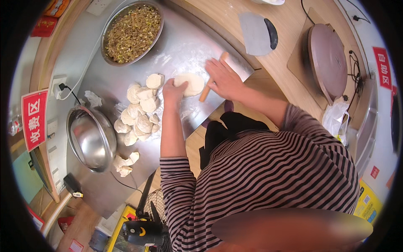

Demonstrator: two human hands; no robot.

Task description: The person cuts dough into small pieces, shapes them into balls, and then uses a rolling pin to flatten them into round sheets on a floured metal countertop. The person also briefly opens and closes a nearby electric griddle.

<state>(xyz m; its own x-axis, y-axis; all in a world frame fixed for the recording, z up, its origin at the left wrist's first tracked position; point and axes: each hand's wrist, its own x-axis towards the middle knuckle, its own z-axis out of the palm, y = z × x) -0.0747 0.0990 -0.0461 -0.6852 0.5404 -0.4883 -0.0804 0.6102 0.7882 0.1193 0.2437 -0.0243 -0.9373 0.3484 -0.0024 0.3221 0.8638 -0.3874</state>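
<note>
My left hand (174, 91) grips the near left edge of a flattened round of dough (192, 84) on the metal worktop (176, 44). Just right of the dough, my right hand (222, 75) lies over a wooden rolling pin (206, 93), palm down with the fingers extended. The pin's two ends show beyond the hand. To the left of my left hand sits a cluster of floured dough pieces (144, 123), several of them rounded. A metal bowl of chopped filling (133, 34) stands at the far left of the worktop.
An empty-looking steel bowl (91, 138) leans at the left, beside torn dough scraps (125, 163). A dough scraper with a black handle (256, 34) lies on the wooden counter (217, 15). Right of it is a round griddle-like appliance (327, 63) with a cord, near a plastic bag (335, 118).
</note>
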